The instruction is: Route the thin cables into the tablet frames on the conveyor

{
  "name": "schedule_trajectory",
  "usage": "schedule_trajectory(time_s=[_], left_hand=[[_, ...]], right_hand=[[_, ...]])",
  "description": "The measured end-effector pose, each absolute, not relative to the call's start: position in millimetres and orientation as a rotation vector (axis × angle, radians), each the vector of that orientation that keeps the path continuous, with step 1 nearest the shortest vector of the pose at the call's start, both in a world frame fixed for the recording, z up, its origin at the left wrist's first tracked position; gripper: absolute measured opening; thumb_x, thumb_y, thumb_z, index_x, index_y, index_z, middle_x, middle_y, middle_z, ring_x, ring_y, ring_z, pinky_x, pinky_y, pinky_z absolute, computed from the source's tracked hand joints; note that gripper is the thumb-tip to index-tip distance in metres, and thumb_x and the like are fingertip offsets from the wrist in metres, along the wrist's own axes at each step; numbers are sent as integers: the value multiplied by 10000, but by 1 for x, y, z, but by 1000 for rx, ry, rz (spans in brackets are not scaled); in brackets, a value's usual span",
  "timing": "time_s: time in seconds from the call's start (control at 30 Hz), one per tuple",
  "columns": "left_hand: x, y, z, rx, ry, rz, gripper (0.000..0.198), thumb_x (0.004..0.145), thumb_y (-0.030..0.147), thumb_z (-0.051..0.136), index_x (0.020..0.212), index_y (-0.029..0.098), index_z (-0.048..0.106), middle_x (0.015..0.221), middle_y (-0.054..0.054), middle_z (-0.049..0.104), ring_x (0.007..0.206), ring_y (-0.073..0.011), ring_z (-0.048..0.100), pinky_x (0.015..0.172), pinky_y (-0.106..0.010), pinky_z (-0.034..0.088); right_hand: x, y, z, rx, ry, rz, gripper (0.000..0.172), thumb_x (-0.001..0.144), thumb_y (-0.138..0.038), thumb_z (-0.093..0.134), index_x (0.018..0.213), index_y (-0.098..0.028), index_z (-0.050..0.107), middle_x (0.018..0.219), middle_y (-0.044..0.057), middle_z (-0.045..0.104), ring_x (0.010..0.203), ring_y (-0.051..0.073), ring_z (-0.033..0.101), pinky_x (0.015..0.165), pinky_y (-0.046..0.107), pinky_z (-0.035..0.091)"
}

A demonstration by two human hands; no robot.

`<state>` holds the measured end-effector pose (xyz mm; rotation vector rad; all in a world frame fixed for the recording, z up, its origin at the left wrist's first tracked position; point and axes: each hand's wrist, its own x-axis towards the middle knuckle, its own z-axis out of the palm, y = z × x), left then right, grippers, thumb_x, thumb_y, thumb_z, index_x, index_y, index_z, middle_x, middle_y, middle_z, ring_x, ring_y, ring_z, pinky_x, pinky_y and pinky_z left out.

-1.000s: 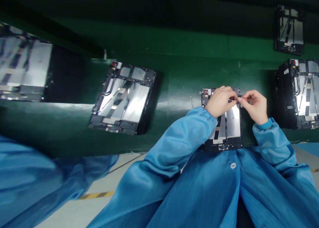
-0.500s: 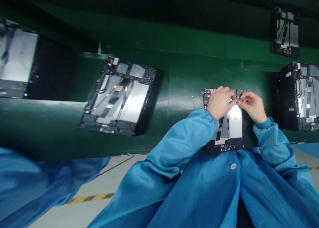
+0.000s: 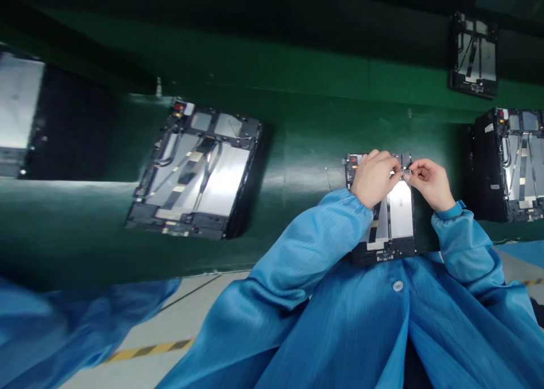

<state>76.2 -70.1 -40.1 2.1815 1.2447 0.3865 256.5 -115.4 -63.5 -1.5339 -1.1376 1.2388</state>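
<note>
A tablet-like device with its insides exposed [image 3: 400, 213] lies on the green bench in front of me, its silver battery panels and dark ribbon cables facing up. My left hand [image 3: 376, 175] rests over its top part, thumb and fingertips pinched near the upper right corner. From the other side my right hand [image 3: 431, 180] meets it there, thumb and forefinger closed. Between the fingertips is a small metallic part, too small to name. Part of the device's upper left is hidden under my left hand.
Stacks of similar opened devices stand on the green bench [image 3: 297, 151]: one stack [image 3: 225, 179] to the left, another [image 3: 491, 168] at the right. One more device [image 3: 476, 60] lies at the back right. Another person's blue sleeve [image 3: 85, 321] is at lower left.
The view has shifted a little, so the left stacks and the back device appear slightly further left. My hands keep nearly the same pinch at the device's upper right corner.
</note>
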Motion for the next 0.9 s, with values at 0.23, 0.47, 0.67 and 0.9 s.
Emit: schedule_trajectory(time_s=[0.23,0.47,0.67,0.9], left_hand=[[76,-71,-41,2167,1244,380,139,946,264,645,885,185,742,946,-95,698,1008,-288,579,875,-421,444],[62,-74,-28,2176,1275,517,201,920,207,623,1094,172,718,1087,-101,695,1058,-269,612,938,-408,485],[-38,-110,-35,2267,1408,314,248,847,154,561,1037,248,689,708,-2,628,609,-185,550,587,-316,409],[-58,-160,-15,2483,1293,214,232,976,210,490,881,247,698,793,-55,707,728,-239,654,675,-386,472]], right_hand=[[254,-115,-61,-1566,-1223,1185,271,704,-358,792,865,-211,631,703,-50,574,641,111,538,577,246,460],[249,-115,-62,-1626,-1318,1004,192,691,-260,728,838,-209,616,774,-42,575,630,91,520,619,256,467],[250,-131,-49,-1547,-1086,958,176,796,-286,700,923,-234,589,829,-23,629,689,120,603,658,274,521],[168,-157,-12,-1332,-1944,1353,294,836,-175,730,1123,-215,677,939,17,733,679,132,617,689,294,516]])
